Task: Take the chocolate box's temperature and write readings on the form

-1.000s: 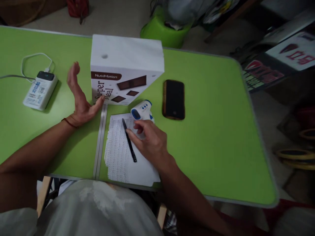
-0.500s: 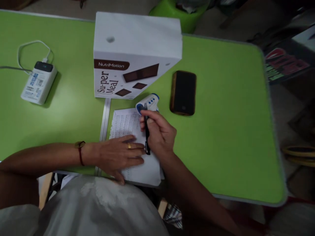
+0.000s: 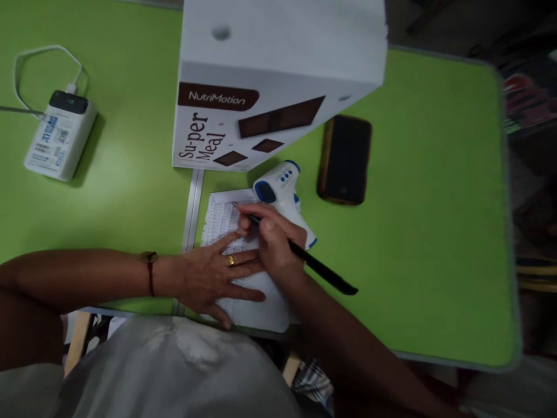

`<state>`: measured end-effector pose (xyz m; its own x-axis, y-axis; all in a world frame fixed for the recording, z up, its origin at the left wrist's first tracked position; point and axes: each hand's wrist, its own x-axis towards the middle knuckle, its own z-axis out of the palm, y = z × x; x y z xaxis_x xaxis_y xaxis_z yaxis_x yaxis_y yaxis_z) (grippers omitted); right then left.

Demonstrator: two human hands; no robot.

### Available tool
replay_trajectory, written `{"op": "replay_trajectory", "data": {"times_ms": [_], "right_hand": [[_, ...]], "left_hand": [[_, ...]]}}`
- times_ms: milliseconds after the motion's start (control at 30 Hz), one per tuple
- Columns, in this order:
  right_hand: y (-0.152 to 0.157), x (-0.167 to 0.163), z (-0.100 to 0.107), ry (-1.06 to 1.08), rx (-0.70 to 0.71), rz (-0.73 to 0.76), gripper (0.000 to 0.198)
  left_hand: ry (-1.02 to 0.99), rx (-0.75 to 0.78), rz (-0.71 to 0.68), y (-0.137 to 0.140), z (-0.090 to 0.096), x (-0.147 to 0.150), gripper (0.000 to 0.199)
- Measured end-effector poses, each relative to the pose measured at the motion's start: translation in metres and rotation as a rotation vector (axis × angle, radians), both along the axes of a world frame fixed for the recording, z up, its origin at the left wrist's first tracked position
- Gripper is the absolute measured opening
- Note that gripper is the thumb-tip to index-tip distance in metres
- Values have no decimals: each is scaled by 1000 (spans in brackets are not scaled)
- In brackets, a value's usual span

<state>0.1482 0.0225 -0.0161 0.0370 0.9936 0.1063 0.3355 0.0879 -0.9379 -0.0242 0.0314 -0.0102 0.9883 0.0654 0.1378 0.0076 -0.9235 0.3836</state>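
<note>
A sheet of paper with rows of small writing on its left part lies at the table's front edge. My left hand rests flat on it, fingers spread, a gold ring on one finger. In my right hand is a black pen, its tip at the top of the written rows and its back end pointing lower right. The fingertips of my left hand reach the side of my right hand. Just beyond my right hand lies a white and blue infrared thermometer, its handle partly hidden by that hand.
On the green table, a large white box stands behind the paper. A phone in a brown case lies to the right. At the left is a white power bank with cables plugged in. A metal seam crosses the table.
The pen has swung from nearly upright in view to slanting, its tip now at the upper rows. My left hand's fingers have spread. The view has shifted closer, uncovering more of the thermometer.
</note>
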Motion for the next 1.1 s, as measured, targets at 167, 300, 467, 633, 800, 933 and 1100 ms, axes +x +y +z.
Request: {"op": "replay_trajectory", "data": {"times_ms": [167, 300, 467, 633, 800, 933, 1100], "right_hand": [[11, -2, 3, 55, -143, -123, 17], [11, -7, 9, -48, -74, -180, 11], [6, -9, 8, -172, -62, -220, 6], [5, -8, 6, -168, -20, -193, 3], [5, -7, 6, -185, -18, -145, 6], [5, -6, 5, -219, -37, -128, 8], [5, -5, 2, -263, -26, -105, 9]], "left_hand": [[35, 46, 135, -7, 7, -3, 71], [68, 52, 231, -11, 12, -5, 75], [90, 45, 251, -12, 10, -3, 77], [122, 56, 252, -13, 10, -2, 76], [101, 58, 256, -15, 8, -1, 74], [112, 50, 254, -14, 8, 0, 78], [123, 54, 250, -13, 9, 0, 78]]}}
